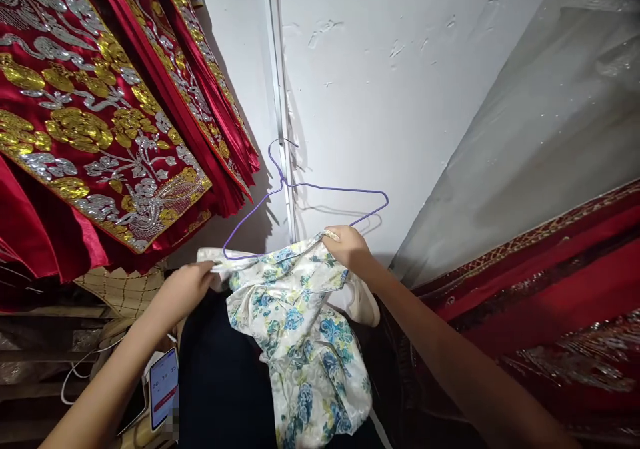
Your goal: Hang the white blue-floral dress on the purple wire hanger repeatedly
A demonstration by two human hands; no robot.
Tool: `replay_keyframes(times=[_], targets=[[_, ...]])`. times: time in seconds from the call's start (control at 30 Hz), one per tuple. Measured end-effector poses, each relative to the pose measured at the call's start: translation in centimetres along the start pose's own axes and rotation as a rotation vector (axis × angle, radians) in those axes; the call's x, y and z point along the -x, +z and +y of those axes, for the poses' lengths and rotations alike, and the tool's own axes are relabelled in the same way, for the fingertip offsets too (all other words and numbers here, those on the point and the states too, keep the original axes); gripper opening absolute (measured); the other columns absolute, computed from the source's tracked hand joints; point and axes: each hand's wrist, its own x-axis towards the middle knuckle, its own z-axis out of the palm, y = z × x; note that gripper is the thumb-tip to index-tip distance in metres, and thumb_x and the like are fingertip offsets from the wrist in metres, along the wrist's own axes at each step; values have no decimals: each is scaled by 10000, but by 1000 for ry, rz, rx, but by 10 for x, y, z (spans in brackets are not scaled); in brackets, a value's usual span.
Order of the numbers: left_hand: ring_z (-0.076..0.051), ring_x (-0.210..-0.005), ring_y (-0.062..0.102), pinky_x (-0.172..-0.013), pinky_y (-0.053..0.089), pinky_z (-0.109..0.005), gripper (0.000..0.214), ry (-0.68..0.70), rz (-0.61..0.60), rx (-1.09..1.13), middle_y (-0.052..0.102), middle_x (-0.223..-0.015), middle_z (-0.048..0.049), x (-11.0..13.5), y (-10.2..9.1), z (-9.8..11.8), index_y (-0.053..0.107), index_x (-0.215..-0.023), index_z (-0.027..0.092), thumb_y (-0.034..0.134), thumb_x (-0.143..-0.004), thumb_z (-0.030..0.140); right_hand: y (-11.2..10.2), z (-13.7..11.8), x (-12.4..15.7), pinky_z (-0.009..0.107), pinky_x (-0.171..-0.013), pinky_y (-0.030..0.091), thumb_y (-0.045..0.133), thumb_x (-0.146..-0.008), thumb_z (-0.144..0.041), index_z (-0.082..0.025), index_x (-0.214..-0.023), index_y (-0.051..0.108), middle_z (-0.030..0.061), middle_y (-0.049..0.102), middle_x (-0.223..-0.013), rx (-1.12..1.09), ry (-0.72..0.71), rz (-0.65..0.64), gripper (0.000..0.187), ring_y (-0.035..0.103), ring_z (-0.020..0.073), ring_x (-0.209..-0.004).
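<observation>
You hold a floral garment (pixel 295 322) up in front of you with both hands, just below the corner where 2 white walls (pixel 400 95) meet. Your left hand (pixel 187 285) is closed around the pale left edge of the garment, fingers curled over the cloth. Your right hand (pixel 350 245) pinches the garment's upper right edge, fingertips pressed together on the fabric right where it meets the lower right arm of a purple wire hanger (pixel 340 189).

The hanger stands tilted above the cloth, with its hook up beside the vertical strip (pixel 278 69) in the wall corner. You cannot tell whether the hook catches on anything. Its bottom wire runs along the garment's top edge between your 2 hands, and the rest of the garment, glossy white with blue and yellow flowers, hangs down crumpled over a dark cloth (pixel 220 375).

To your left hang red garments (pixel 90 122) thick with gold and silver embroidery. To your right a clear plastic cover (pixel 550 122) lies over more red fabric (pixel 550 289). Low on the left, a phone (pixel 163 385) with a lit screen sits beside your left forearm, near a white cable (pixel 75 369).
</observation>
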Motion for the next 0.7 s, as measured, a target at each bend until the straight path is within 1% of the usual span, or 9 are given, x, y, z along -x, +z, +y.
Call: replay_keyframes(times=[0.13,0.2,0.27,0.33,0.37,0.5,0.57,0.67,0.7], targets=[[-288,-1082,632,-908,469,-338,349,80,303,451,694,-1189,-132,-26,-20,15,646,-1106,174,422,-950,391,4,-3,12,260,-544,274,489,-822,-313,-216,-657,547,-30,435,-572,-110,-35,-76,200,356,134,-565],[-232,-972,635,-826,488,-286,343,111,428,656,692,-1140,-100,-39,-27,30,620,-1128,174,447,-946,407,6,-4,17,259,-548,321,475,-837,-312,-211,-739,635,-15,514,-602,-241,-84,-174,213,415,144,-572],[-172,-761,601,-666,463,-234,333,102,480,765,692,-986,-62,-50,-32,42,611,-1157,174,476,-931,378,3,-5,21,261,-557,367,505,-825,-299,-211,-853,703,0,601,-674,-348,-145,-273,219,465,150,-583],[-139,-622,532,-558,404,-214,344,101,409,847,671,-852,-40,-59,-38,46,636,-1155,163,517,-906,367,-6,-3,23,259,-553,392,545,-796,-267,-225,-1023,725,10,664,-784,-403,-161,-271,293,486,141,-576],[-135,-599,520,-539,391,-214,343,108,339,900,666,-818,-40,-61,-41,45,659,-1126,153,549,-884,370,-14,-1,24,256,-546,398,563,-784,-250,-238,-1129,706,12,677,-821,-421,-147,-212,374,491,135,-568],[-184,-670,609,-588,463,-256,343,90,43,1194,715,-864,-88,-63,-54,31,713,-1013,143,708,-763,378,-53,16,19,246,-508,385,662,-762,-265,-239,-1463,461,-19,624,-729,-477,-102,197,729,498,134,-538],[-213,-696,645,-611,497,-287,335,70,-74,1306,726,-862,-98,-60,-59,27,718,-980,156,758,-719,361,-73,25,11,247,-485,349,695,-778,-325,-194,-1473,451,-50,554,-616,-458,-111,273,749,440,126,-489],[-213,-634,646,-574,505,-298,275,58,-207,1374,703,-759,-81,-58,-64,29,712,-903,162,771,-703,342,-96,32,-3,253,-479,311,677,-824,-419,-135,-1311,627,-59,490,-528,-379,-112,212,566,367,110,-463],[-209,-610,641,-555,502,-297,260,61,-217,1372,694,-735,-79,-57,-64,31,710,-878,157,766,-701,338,-101,32,-7,253,-483,310,674,-831,-438,-129,-1252,669,-58,480,-518,-353,-122,195,523,368,108,-469]])
